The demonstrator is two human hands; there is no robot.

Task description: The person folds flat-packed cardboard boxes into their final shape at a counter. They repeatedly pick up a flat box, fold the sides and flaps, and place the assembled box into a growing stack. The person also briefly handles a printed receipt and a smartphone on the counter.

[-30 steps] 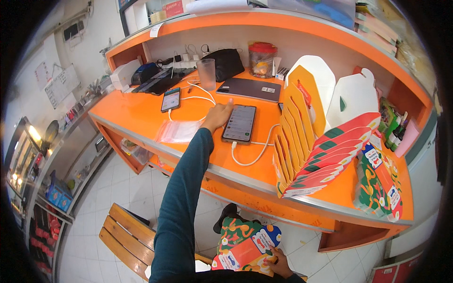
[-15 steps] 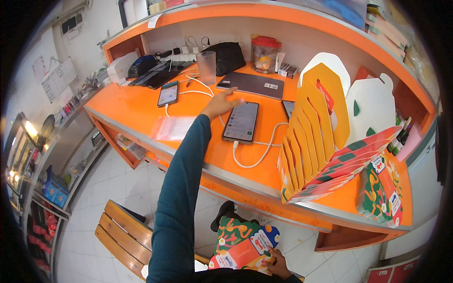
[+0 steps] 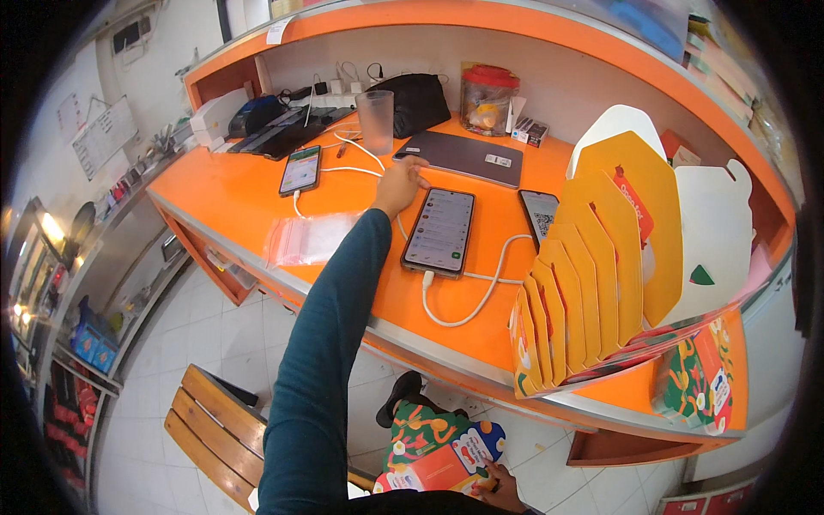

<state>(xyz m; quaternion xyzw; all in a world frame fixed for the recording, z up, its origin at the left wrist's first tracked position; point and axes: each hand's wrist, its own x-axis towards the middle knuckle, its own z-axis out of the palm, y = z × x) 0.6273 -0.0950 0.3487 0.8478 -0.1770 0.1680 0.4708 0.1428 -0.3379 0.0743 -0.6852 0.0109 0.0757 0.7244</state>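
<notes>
My left hand (image 3: 399, 186) is stretched over the orange counter (image 3: 343, 193), beside the upper left edge of a lit phone (image 3: 439, 230) with a white cable plugged in. Its fingers are loosely bent and hold nothing that I can see. A grey closed laptop (image 3: 459, 158) lies just beyond the fingertips. Low in the view, my right hand (image 3: 499, 491) grips the edge of a colourful printed flat carton (image 3: 438, 459) on my lap; part of its fingers is hidden. Several nested yellow takeaway boxes (image 3: 601, 249) stand on the counter to the right.
Another charging phone (image 3: 300, 170), a clear cup (image 3: 375, 122), a black pouch (image 3: 416, 99) and a red-lidded jar (image 3: 489, 99) stand farther back. A third phone (image 3: 541, 215) shows beside the boxes. More printed cartons (image 3: 699, 378) lie at the right. A wooden bench (image 3: 219, 421) is below.
My left hand has drawn back from over the phone's top edge, its fingers more bent. The nested boxes look more upright, with less of their printed sides showing. The view has shifted slightly.
</notes>
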